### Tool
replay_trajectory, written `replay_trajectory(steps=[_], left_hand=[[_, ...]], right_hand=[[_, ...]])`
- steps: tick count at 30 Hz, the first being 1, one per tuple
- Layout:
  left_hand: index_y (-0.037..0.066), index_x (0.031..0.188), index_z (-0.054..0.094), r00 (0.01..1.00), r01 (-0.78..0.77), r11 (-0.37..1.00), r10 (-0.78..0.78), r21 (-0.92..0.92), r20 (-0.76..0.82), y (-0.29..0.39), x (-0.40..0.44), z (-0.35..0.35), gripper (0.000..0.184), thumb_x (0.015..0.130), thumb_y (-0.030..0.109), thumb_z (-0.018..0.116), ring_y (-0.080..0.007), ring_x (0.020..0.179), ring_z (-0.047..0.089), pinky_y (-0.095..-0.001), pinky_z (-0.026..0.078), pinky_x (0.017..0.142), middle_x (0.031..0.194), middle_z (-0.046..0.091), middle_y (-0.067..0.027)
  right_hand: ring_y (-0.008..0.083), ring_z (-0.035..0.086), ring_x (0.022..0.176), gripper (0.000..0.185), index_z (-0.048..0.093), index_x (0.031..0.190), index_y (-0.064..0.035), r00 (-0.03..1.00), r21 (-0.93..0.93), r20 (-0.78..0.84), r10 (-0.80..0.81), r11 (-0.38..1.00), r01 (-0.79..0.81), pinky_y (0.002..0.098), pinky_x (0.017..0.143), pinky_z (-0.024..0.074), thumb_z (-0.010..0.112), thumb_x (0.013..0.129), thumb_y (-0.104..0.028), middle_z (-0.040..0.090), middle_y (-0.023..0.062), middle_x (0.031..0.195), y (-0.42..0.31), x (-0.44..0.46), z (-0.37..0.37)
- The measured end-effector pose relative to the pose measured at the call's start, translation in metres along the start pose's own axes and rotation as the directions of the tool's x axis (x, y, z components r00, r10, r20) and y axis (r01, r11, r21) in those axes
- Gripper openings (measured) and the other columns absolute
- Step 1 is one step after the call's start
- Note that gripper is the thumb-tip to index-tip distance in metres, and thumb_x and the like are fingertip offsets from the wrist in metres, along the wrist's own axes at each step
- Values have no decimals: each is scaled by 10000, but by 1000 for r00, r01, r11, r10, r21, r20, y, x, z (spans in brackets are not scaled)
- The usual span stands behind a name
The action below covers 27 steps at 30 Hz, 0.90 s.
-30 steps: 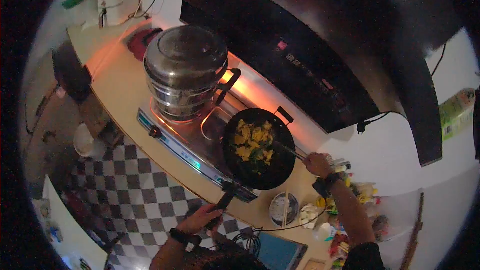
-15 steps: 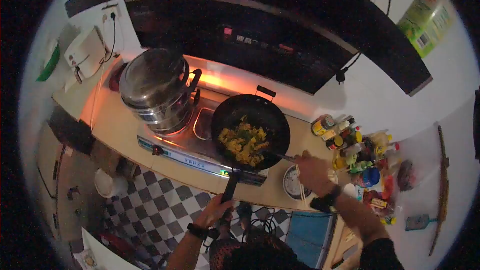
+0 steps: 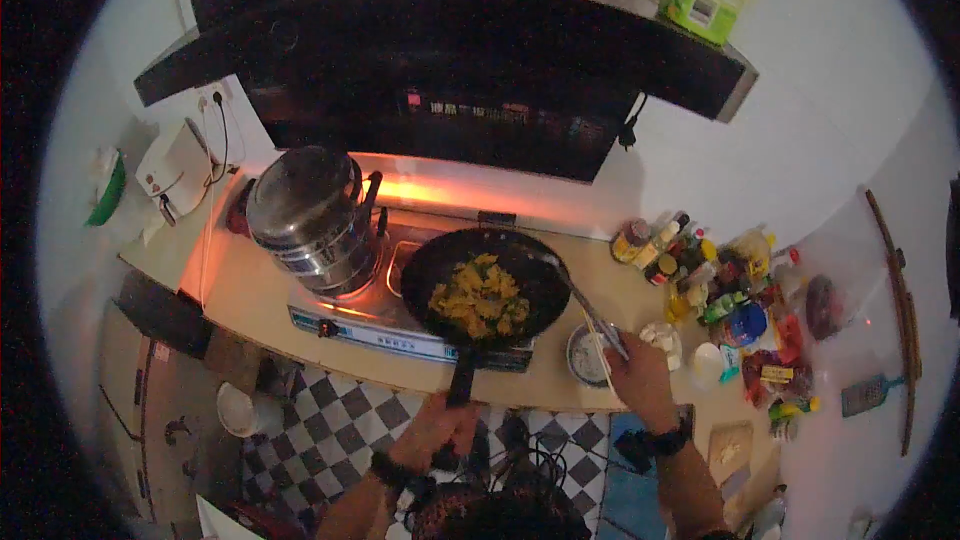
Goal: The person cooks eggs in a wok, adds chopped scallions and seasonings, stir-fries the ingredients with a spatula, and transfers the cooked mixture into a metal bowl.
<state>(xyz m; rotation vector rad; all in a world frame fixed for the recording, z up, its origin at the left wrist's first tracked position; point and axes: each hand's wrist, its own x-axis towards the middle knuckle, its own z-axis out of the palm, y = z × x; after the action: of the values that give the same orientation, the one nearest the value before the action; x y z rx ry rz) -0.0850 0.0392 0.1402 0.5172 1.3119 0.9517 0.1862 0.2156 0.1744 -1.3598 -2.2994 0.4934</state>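
My left hand (image 3: pixel 440 431) is closed round the black handle of a dark wok (image 3: pixel 545 305) on the right burner. Yellow pieces of food with some green (image 3: pixel 480 297) lie in the middle of the wok. At the right, my right hand (image 3: pixel 642 380) grips a metal utensil (image 3: pixel 592 318), whose far end rests by the wok's upper right rim. A bowl (image 3: pixel 584 354) with chopsticks across it stands just left of my right hand.
A tall lidded steamer pot (image 3: pixel 312 220) occupies the left burner of the stove (image 3: pixel 380 338). Bottles and jars (image 3: pixel 715 285) crowd the counter's right side. Above hangs a dark range hood (image 3: pixel 400 70). A cutting board (image 3: pixel 730 448) lies at lower right.
The view has turned and shifted. My right hand has drawn the utensil out of the food toward the wok's right rim. The wok appears tilted differently, with my left hand still on its handle.
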Motion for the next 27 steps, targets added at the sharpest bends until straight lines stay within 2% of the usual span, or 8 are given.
replay_trajectory(steps=[6, 9, 11, 19, 21, 25, 26, 27], left_hand=[[102, 800, 539, 988, -122, 985, 132, -121, 76, -34, -10, 1, 203, 936, 222, 629, -141, 466, 515, -301, 413, 436, 559, 515, 2], [55, 798, 528, 958, 191, 836, -45, -514, 283, -64, -42, -13, 158, 917, 113, 613, -132, 422, 488, -317, 428, 430, 551, 515, -25], [37, 856, 505, 990, -130, 989, 133, -64, 49, -62, -25, 3, 159, 922, 104, 634, -132, 428, 497, -319, 441, 430, 571, 523, -34], [11, 1007, 503, 991, -133, 990, 134, 36, -2, -102, 27, -12, 153, 939, 97, 610, -152, 460, 535, -324, 462, 426, 612, 539, -42], [5, 1030, 505, 990, -137, 990, 137, 16, -29, -103, 36, -12, 162, 940, 93, 606, -151, 467, 538, -324, 463, 424, 612, 539, -41], [-10, 1062, 512, 983, -181, 983, 180, -33, -21, -118, 61, -17, 181, 938, 88, 599, -148, 480, 547, -321, 472, 435, 653, 556, -43], [-14, 1065, 514, 977, -212, 976, 212, -53, 1, -117, 66, -17, 188, 935, 93, 598, -146, 487, 554, -321, 477, 440, 671, 564, -45], [-14, 1065, 514, 977, -215, 975, 215, -58, -4, -117, 70, -17, 188, 935, 93, 598, -146, 487, 554, -321, 477, 440, 671, 564, -45]], right_hand=[[468, 640, 758, 290, 643, 1032, 40, 995, 67, 53, 86, 994, -90, 507, 664, 496, 616, 939, -233, 644, 266, 786, -29, -37, -36], [331, 605, 617, 311, 681, 1008, 20, 987, 33, 143, 67, 997, -73, 422, 594, 466, 621, 955, -280, 637, 187, 695, -39, -44, -51], [322, 610, 629, 319, 682, 1009, 15, 992, 1, 128, -3, 1000, 3, 415, 593, 466, 620, 957, -293, 644, 185, 712, -20, -33, -30], [453, 650, 789, 351, 667, 987, 47, 954, -51, 229, 193, 981, -186, 504, 705, 514, 585, 970, -294, 679, 254, 872, 28, 30, 0], [195, 590, 568, 306, 667, 1015, -12, 895, 20, 416, 160, 982, -185, 338, 514, 452, 611, 955, -307, 646, 126, 748, 32, 48, -1], [174, 567, 511, 300, 643, 1079, -6, 720, 104, 546, 429, 818, -566, 325, 466, 445, 616, 942, -271, 641, 118, 739, 75, 106, 20], [161, 572, 513, 278, 647, 1071, -10, 831, 26, 557, -18, 1000, 4, 315, 457, 456, 624, 925, -246, 631, 104, 717, 88, 123, 22], [148, 577, 515, 259, 650, 1062, -14, 665, -33, 601, -443, 818, 574, 306, 448, 467, 632, 907, -221, 621, 90, 696, 101, 135, 24]])
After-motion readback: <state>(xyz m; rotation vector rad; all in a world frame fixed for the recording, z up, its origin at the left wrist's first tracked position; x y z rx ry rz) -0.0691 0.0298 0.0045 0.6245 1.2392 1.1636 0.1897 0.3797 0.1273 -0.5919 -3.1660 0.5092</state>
